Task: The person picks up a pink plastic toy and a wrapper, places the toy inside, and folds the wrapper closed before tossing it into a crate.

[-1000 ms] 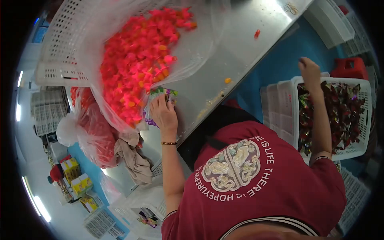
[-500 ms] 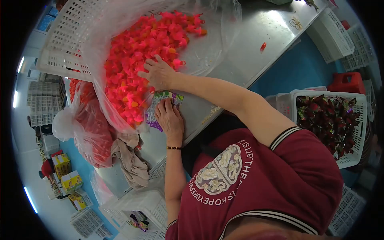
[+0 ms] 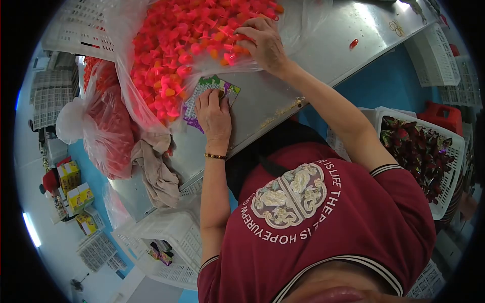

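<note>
My left hand (image 3: 214,115) lies on several flat printed packets (image 3: 194,121), coloured green, white and purple, on the metal table. Its fingers are stretched out over them, and it wears a beaded bracelet (image 3: 215,156). At the right edge of a heap of bright pink and orange plastic pieces (image 3: 174,48), my right hand (image 3: 267,46) touches the pieces with bent, parted fingers. I see nothing held in it. The pieces are small, with flared collars, and lie on clear plastic sheeting (image 3: 310,25).
A white perforated basket (image 3: 81,38) stands behind the heap. To the left are a tied bag of red pieces (image 3: 108,131) and a beige cloth (image 3: 154,169). One red piece (image 3: 353,44) and rubber bands (image 3: 396,28) lie rightward; a crate (image 3: 457,151) holds dark red packets.
My right hand has moved from the middle of the heap to its right edge. My left hand stays on the packets. The whole view has shifted.
</note>
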`<state>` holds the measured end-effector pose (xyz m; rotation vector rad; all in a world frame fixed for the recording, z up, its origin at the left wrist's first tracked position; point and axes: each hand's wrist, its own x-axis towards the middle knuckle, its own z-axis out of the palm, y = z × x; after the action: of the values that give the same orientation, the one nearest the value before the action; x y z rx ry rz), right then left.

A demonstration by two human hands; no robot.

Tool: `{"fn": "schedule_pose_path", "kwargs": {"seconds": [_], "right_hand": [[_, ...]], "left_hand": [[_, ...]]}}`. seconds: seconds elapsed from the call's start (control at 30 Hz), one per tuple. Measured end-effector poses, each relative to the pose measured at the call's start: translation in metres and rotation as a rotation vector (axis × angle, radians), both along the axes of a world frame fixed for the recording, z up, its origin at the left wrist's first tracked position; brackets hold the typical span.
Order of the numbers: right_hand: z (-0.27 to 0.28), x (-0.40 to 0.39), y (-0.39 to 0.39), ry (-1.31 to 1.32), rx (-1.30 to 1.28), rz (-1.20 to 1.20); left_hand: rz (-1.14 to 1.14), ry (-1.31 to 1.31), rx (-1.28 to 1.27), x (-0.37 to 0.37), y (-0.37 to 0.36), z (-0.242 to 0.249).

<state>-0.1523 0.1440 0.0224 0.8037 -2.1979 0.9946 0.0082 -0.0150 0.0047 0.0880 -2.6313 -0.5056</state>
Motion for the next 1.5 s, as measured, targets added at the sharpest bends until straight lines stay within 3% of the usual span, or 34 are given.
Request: {"fn": "schedule_pose_path", "kwargs": {"seconds": [0.07,0.13,0.17,0.23,0.33,0.47,0.6,0.63,0.77,0.83,0.93,1.07,1.13,1.23,1.33,1.5], "right_hand": [[0.003,0.022,0.008,-0.095,-0.071,0.010],[0.002,0.042,0.011,-0.553,-0.217,0.166],[0.002,0.049,0.011,-0.565,-0.217,0.167],[0.002,0.056,0.012,-0.926,-0.283,0.321],[0.000,0.058,0.011,-1.002,-0.293,0.344],[-0.007,0.057,0.011,-0.944,-0.292,0.302],[-0.016,0.056,0.016,-0.653,-0.116,0.225],[-0.017,0.057,0.018,-0.535,-0.049,0.182],[-0.012,0.058,0.032,-0.626,-0.049,0.215],[-0.021,0.054,0.040,-0.293,0.204,0.138],[-0.015,0.054,0.045,-0.159,0.345,0.094],[-0.005,0.061,0.029,-0.146,0.259,0.036],[-0.002,0.069,0.015,-0.474,0.012,0.136],[-0.011,0.076,-0.005,-0.514,-0.060,0.201],[-0.019,0.077,-0.005,-0.407,0.165,0.177],[-0.022,0.076,0.008,-0.368,0.211,0.208]], "left_hand": [[-0.034,-0.004,0.002,-0.003,-0.001,0.003],[-0.031,-0.060,-0.013,-0.007,-0.001,0.007],[-0.030,-0.106,-0.028,-0.007,-0.001,0.009],[-0.027,-0.129,-0.068,-0.010,0.001,0.013],[-0.027,-0.132,-0.160,-0.014,0.003,0.011],[0.007,-0.112,-0.270,-0.018,0.008,0.009],[0.048,-0.122,-0.287,-0.025,0.011,0.007],[0.043,-0.096,-0.253,-0.025,0.011,0.005],[0.023,0.012,-0.065,-0.021,0.010,0.000],[0.034,0.015,0.031,-0.019,0.005,-0.004],[0.046,0.028,0.200,-0.016,0.002,-0.006],[0.032,0.064,0.289,-0.016,0.007,-0.006],[0.026,0.062,0.288,-0.018,0.011,-0.006],[0.036,0.067,0.284,-0.019,0.014,-0.005],[0.047,0.075,0.322,-0.019,0.011,-0.007],[0.077,0.063,0.490,-0.021,0.009,-0.009]]}}
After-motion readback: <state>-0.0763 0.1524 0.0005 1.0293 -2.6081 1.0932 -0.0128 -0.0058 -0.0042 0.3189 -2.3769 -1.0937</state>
